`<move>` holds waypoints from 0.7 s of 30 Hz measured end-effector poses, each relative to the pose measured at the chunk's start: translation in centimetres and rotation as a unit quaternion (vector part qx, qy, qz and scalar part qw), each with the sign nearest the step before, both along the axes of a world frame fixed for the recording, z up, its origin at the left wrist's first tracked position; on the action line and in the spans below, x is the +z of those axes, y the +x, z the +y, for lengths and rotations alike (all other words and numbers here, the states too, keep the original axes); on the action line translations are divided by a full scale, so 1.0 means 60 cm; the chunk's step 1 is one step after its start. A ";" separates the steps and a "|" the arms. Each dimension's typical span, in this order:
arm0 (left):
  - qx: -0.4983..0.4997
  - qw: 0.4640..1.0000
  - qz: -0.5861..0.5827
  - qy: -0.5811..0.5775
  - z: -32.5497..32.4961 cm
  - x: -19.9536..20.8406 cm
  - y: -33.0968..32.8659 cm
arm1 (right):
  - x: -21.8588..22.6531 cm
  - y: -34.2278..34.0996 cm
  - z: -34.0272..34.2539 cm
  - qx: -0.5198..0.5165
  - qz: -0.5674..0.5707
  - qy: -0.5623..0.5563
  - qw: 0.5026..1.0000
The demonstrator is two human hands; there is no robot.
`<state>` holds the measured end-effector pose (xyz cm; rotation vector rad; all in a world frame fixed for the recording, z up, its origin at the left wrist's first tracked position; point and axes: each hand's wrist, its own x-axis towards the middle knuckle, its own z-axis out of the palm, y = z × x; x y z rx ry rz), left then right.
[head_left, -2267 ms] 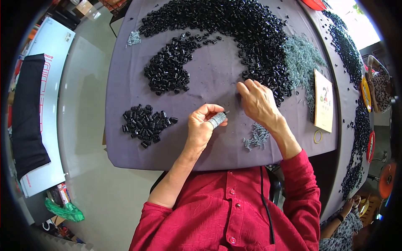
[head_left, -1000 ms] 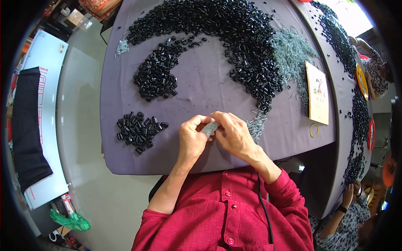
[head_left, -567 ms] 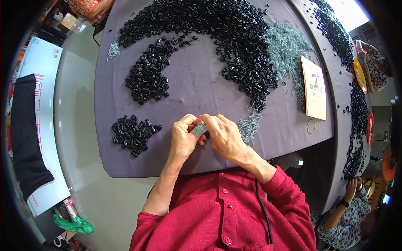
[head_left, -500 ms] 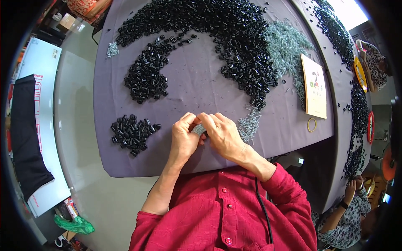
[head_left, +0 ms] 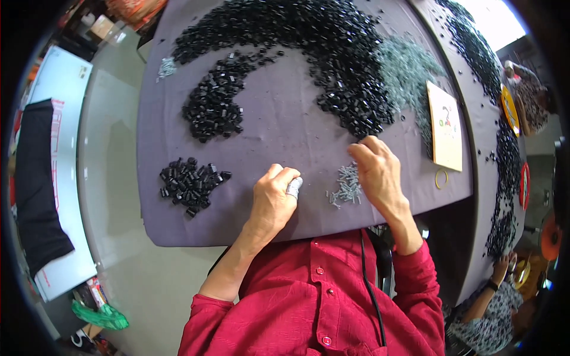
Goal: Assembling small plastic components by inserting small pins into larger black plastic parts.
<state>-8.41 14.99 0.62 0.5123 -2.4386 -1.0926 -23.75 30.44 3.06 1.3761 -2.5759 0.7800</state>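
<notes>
My left hand (head_left: 273, 199) is closed over the table in front of my chest. A silvery, wrapped-looking piece (head_left: 294, 186) shows at its thumb side; whether it covers the thumb or is held, I cannot tell. My right hand (head_left: 380, 175) is to the right, fingers bent together at the near end of the large heap of small black plastic pieces (head_left: 350, 77). What its fingertips hold, if anything, is hidden. Beside that hand lies a small pile of silvery screws or pins (head_left: 345, 187). Left of my left hand sits a small group of black plastic pieces (head_left: 191, 184).
Another black cluster (head_left: 214, 107) lies farther off, with a few silvery pins (head_left: 167, 68) at the far left. A pale booklet (head_left: 445, 126), a yellow ring (head_left: 441, 178) and a larger pin heap (head_left: 409, 65) are at right. Another person's hand (head_left: 504, 267) is at a neighbouring table.
My hands were together in front of me and are now apart. The right one has moved right and away from me, past the small pin pile; the left stays near its place.
</notes>
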 end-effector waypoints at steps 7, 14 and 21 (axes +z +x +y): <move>0.085 0.991 -0.056 -0.089 -0.064 0.014 0.053 | -0.015 -0.024 0.015 0.022 0.073 0.081 0.994; 0.150 0.971 -0.117 -0.145 -0.112 0.021 0.096 | -0.017 -0.037 0.005 0.046 0.074 0.086 0.993; 0.135 0.977 -0.100 -0.132 -0.128 0.037 0.028 | -0.016 -0.040 0.000 0.051 0.069 0.095 0.992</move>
